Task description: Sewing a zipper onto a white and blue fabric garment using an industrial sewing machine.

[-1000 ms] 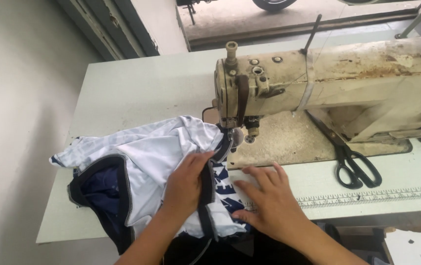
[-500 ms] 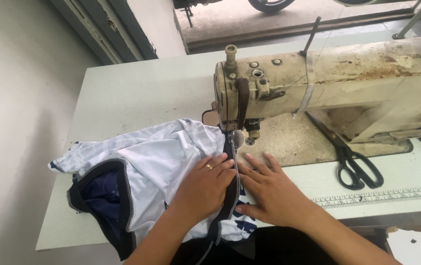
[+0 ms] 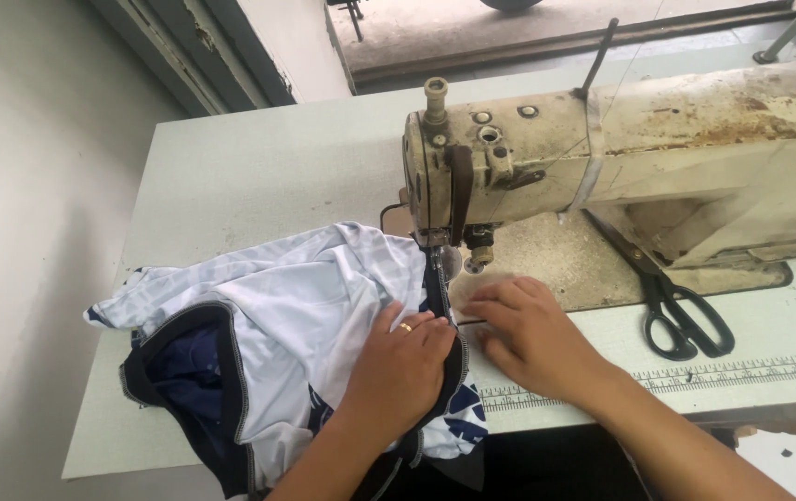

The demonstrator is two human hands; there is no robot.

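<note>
Looming just beyond both hands: worn cream metal sewing machine [image 3: 621, 167]. Lying under the flat, open left hand [image 3: 402, 357]: pale blue-and-navy jersey garment [image 3: 296, 315]. Pressing flat, fingers spread, right hand [image 3: 528, 334]; fingertips nearing the needle, risking a prick.

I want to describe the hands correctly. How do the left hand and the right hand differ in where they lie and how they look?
The left hand lies flat on the white and navy garment; the right hand lies beside it, mostly on the bare table. The left hand wears a ring; the right hand shows none. Both lie palm down, close to the needle of the sewing machine, fingers pointing toward it.
</note>
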